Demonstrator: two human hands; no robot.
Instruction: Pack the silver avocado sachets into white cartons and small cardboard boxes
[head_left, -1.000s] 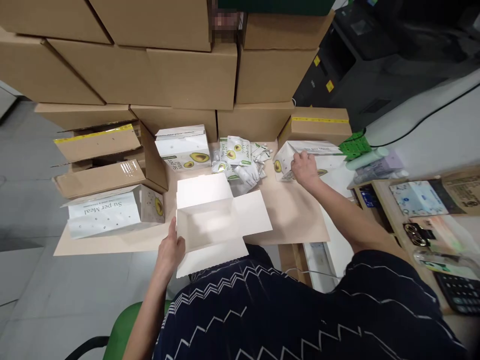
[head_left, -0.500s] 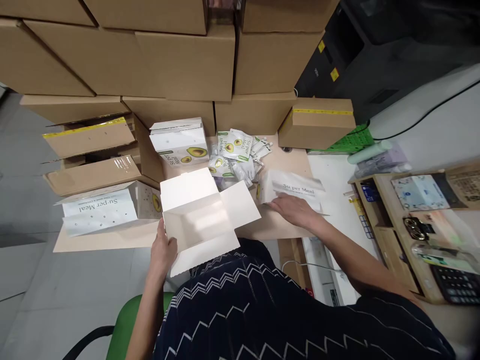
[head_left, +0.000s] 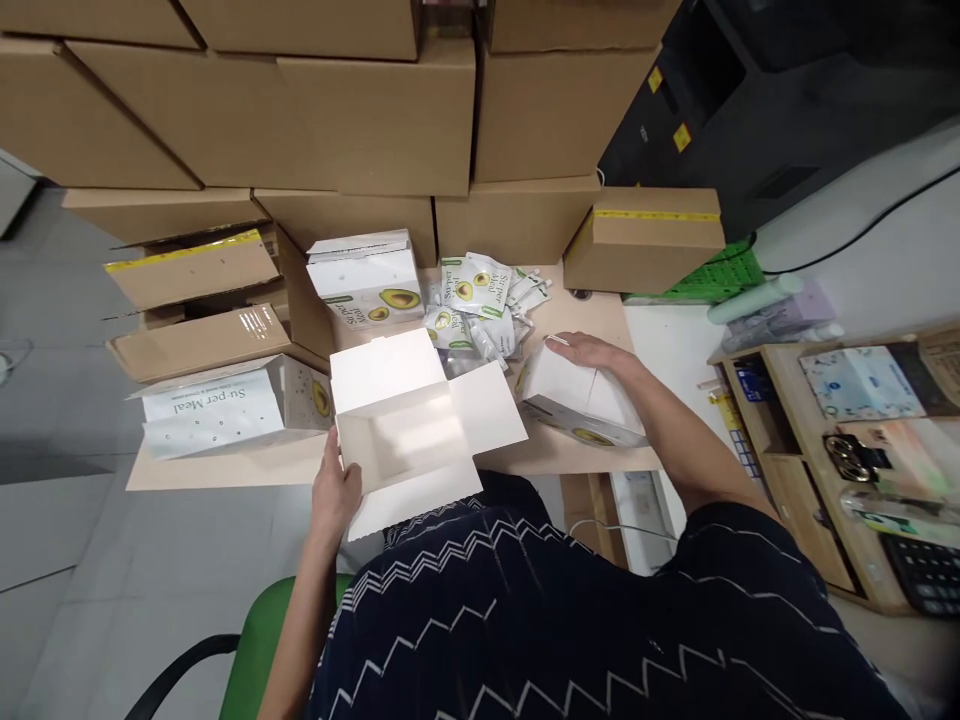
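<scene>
My left hand (head_left: 337,488) grips the left wall of an open white carton (head_left: 409,440) whose flaps stand spread, at the near edge of the table. My right hand (head_left: 592,351) lies over the far side of a flat-packed white avocado carton (head_left: 577,400), tilted up on the table just right of the open one; the fingers curl on its edge. Behind them lies a heap of avocado sachets (head_left: 476,305).
A closed avocado box (head_left: 367,283) stands behind the open carton, another lies on its side (head_left: 225,405) at the left. Brown shipping boxes (head_left: 375,110) wall off the back. A wooden shelf (head_left: 817,440) with small items sits at the right. The table (head_left: 225,465) is cardboard-topped.
My right hand pulled the flat carton from the far right toward me and turned it over beside the open carton. The left hand kept its hold.
</scene>
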